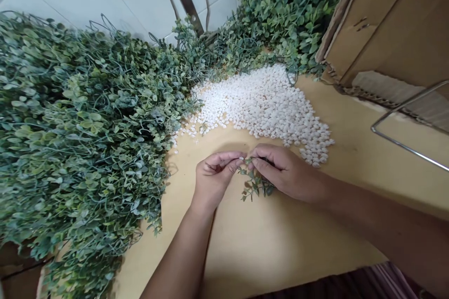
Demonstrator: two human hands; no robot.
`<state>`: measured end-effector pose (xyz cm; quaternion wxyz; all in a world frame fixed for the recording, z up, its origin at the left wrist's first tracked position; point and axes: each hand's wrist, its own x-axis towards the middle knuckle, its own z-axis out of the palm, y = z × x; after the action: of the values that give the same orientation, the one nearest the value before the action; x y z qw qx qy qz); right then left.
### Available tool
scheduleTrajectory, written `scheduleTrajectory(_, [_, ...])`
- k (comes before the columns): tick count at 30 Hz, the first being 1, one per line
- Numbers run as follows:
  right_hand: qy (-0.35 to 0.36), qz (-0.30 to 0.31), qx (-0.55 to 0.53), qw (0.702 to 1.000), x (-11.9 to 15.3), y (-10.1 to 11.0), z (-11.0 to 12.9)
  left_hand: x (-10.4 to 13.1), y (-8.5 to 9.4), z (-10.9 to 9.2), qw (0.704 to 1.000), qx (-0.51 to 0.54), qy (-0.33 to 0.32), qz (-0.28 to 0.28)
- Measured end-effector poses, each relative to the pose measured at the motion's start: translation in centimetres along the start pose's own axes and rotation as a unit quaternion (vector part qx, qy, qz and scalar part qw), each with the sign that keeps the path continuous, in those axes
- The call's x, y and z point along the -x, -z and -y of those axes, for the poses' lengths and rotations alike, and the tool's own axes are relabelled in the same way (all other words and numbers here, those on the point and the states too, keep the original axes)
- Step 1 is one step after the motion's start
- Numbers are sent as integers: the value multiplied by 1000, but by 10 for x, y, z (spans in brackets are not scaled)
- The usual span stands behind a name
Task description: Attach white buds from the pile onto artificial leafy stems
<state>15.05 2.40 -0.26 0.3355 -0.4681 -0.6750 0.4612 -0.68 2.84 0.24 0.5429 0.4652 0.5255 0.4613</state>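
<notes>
Leafy sprig (256, 186) in hand, the person worked at a tan surface (273, 247) ringed by far larger things. Biggest was the bank of green foliage (91, 126) on the left, its stems and wire-like loops tangled together; a second clump (287, 9) stood at the back, with a cardboard box (393, 23) to its right. Between the foliage and the hands spread a broad heap of white pieces (256, 103), most of them loose. By my judgement, much was left: only one sprig was being handled, while a great many pieces lay unattached. How much of the foliage was finished could not be told from its leaves.

Both hands met just on the near side of the heap. The right hand (282, 168) was clamped on the sprig, thumb against fingers. The left hand (213, 173) pinched thumb to forefinger — on what, I cannot tell.

The sprig lay under and between the hands, its leafy part fanning toward the wearer and a little left, its slim upper end pointing left at the other fingertips. Its long axis seemed to slant, though the right fingers hid part of it. Smallest was a pale speck (241, 159) at the left fingertips — nail or white piece, too small to say.
</notes>
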Motion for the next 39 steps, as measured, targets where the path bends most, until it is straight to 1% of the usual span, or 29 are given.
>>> scheduleTrajectory(7, [11,-45,52,998,1,-1,0,2,0,-1,999,-45,-14,-12])
scheduleTrajectory(15, [12,-66,61,996,1,-1,1,2,2,2,995,-80,-58,3])
scheduleTrajectory(21, [4,-67,50,996,2,-2,0,2,4,3,992,-104,-75,18])
scheduleTrajectory(32, [-3,-74,63,995,1,-3,0,3,3,3,990,-110,-82,18])
scheduleTrajectory(39, [-7,-73,65,995,1,-3,-1,3,2,3,981,-148,-127,24])
